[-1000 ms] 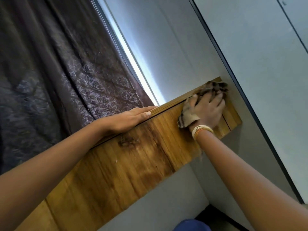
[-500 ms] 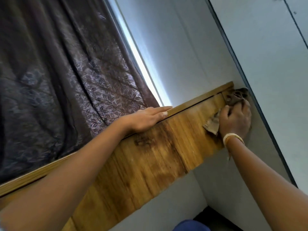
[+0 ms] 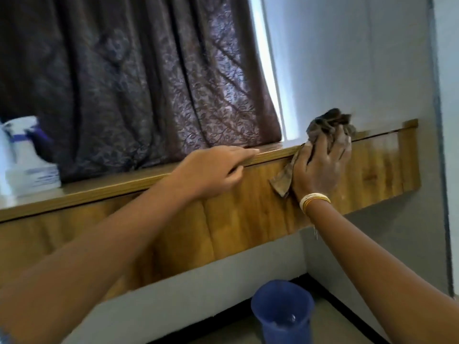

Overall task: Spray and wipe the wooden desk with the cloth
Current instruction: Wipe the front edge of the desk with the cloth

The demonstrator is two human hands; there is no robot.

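The wooden desk (image 3: 248, 219) runs across the view, its front panel streaked and its right end against the wall. My right hand (image 3: 320, 165) presses a crumpled brown cloth (image 3: 325, 125) against the desk's front edge, part of the cloth bunched above my fingers and a corner hanging below left of my palm. My left hand (image 3: 213, 170) rests on the desk's top edge left of the cloth, fingers loosely bent and pointing right, holding nothing. A white spray bottle (image 3: 27, 155) with a purple trigger stands on the desk top at the far left.
A dark patterned curtain (image 3: 139, 83) hangs behind the desk. A grey wall (image 3: 347, 58) closes the right corner. A blue plastic mug (image 3: 283, 311) holding some water stands on the floor below the desk.
My right hand with the cloth has slid left from the desk's right end and up onto the top edge. The view has levelled and shifted, bringing the spray bottle and the mug into sight.
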